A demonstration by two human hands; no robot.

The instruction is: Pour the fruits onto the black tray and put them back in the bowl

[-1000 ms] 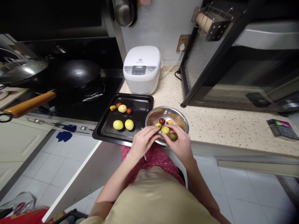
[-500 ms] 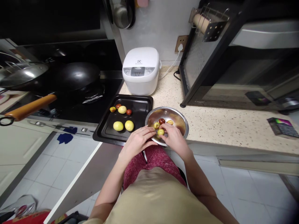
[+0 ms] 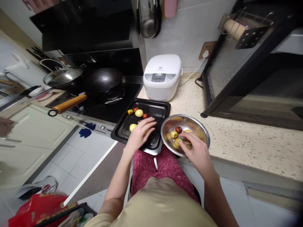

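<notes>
Tray (image 3: 159, 110), 11 o'clock: five fruits (image 3: 139, 113) visible, seemingly placed; left hand (image 3: 139, 135) above, fingers spread, released. Bowl (image 3: 201, 132), 1 o'clock: several left; right hand (image 3: 198, 153) touching one, grip unclear.

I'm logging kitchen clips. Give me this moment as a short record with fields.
Left hand: over dark tray, fingers extended
Right hand: in metal bowl, fingers by a yellow-green fruit; grip unclear
Tray contents: yellow and reddish fruits
Bowl contents: that fruit, a dark red fruit, others
Behind tray: white rice cooker
On stove: wok, wooden handle
</notes>
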